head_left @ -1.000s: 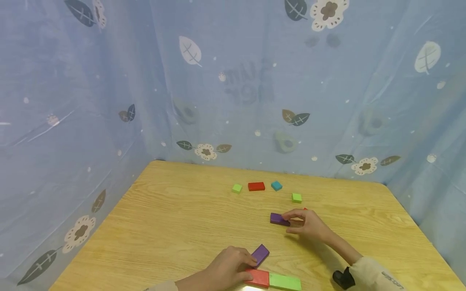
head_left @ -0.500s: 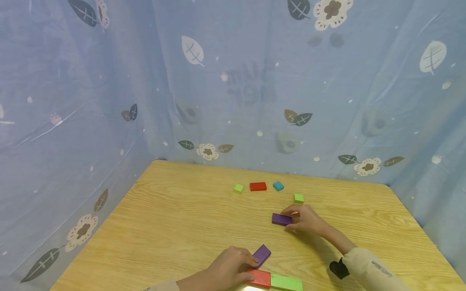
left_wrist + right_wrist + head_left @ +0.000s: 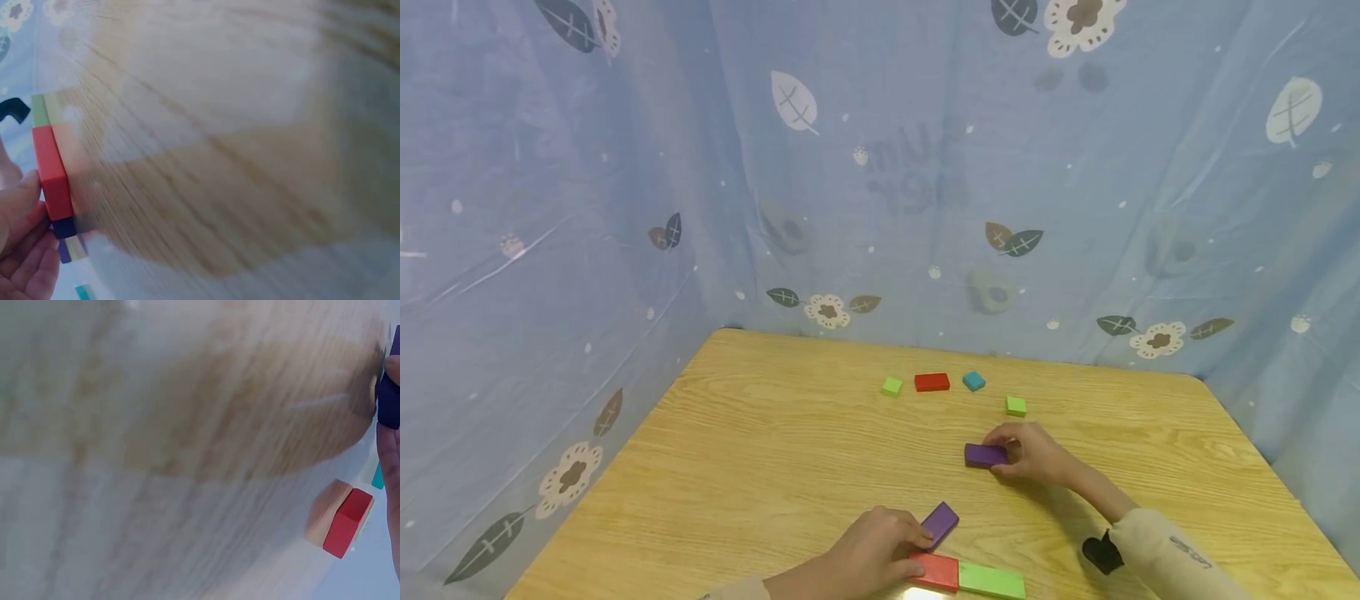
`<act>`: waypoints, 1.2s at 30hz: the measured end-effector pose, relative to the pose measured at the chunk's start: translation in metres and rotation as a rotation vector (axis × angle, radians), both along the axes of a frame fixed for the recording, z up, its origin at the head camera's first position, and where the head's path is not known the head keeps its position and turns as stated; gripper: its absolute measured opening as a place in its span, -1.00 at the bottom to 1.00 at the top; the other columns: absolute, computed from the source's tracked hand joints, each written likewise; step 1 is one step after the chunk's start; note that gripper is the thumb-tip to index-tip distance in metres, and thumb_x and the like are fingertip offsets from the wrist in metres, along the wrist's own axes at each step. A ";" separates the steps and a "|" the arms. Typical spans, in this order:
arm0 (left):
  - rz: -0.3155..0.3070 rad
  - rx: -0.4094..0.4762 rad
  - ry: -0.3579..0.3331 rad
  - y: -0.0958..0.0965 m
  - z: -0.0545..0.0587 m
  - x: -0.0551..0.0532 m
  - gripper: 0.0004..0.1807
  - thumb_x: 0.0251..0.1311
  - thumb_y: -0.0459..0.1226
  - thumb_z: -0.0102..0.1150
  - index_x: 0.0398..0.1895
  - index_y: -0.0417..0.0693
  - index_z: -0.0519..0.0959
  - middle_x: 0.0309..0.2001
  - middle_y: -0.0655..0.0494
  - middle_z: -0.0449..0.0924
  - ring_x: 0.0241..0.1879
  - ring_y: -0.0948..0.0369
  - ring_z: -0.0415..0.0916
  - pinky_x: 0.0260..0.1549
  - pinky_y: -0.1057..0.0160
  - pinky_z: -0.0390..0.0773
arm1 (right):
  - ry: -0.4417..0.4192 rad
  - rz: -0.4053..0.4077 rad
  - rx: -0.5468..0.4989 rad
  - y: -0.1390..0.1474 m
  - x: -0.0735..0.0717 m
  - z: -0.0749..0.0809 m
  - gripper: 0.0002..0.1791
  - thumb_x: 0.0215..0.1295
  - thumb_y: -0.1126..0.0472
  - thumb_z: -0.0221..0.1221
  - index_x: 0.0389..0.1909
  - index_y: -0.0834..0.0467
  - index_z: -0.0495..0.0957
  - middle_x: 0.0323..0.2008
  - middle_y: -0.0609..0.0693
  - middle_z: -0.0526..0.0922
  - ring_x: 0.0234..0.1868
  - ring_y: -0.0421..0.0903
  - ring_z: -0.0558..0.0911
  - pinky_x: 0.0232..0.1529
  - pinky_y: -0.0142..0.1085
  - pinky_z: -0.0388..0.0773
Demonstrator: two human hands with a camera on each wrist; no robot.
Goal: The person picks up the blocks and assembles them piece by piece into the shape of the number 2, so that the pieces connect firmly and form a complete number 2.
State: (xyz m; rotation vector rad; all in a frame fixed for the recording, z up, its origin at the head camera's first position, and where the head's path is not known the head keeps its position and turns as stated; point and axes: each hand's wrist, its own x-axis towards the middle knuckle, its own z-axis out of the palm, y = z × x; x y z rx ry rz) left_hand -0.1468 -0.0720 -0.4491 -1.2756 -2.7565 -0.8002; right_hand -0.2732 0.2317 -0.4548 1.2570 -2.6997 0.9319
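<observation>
Near the front edge, my left hand (image 3: 874,553) holds the left end of a red block (image 3: 937,572); its thumb is on this block and an index fingertip touches an angled purple block (image 3: 941,523). Against the red block's right end lies a long green block (image 3: 991,580). My right hand (image 3: 1032,454) pinches a second purple block (image 3: 984,455) by its right end, with the thumb in front and fingers behind. In the right wrist view that dark purple block (image 3: 389,403) is cut by the frame edge. The left wrist view shows the red block (image 3: 54,172) beside the thumb.
Toward the back of the wooden table (image 3: 775,400) lie a small green block (image 3: 892,387), a red block (image 3: 932,382), a blue block (image 3: 973,381) and another green block (image 3: 1016,407). Another red block (image 3: 348,523) shows beside the right hand. Patterned curtains (image 3: 880,192) surround the table.
My right hand has closed its fingers on the far purple block, which has shifted slightly right and toward me. My left hand and the blocks by it have hardly moved.
</observation>
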 end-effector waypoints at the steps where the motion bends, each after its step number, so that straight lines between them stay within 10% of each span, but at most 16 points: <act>1: 0.001 -0.002 0.001 0.000 0.000 0.000 -0.69 0.01 -0.17 0.41 -0.15 -0.05 0.72 -0.17 0.25 0.68 -0.14 0.40 0.57 -0.17 0.49 0.51 | 0.002 0.003 -0.001 0.000 0.001 0.000 -0.71 0.00 0.29 0.41 -0.21 0.23 0.64 -0.24 0.06 0.68 -0.21 -0.12 0.64 -0.23 -0.25 0.63; 36: 0.015 0.003 0.010 0.002 0.006 0.001 -0.70 -0.02 -0.19 0.42 -0.17 -0.06 0.72 -0.19 0.22 0.69 -0.15 0.38 0.58 -0.18 0.50 0.51 | -0.071 0.200 -0.110 -0.016 0.037 0.005 -0.70 0.17 0.28 0.31 -0.06 0.21 0.61 -0.14 0.10 0.66 -0.12 -0.01 0.63 -0.16 -0.22 0.62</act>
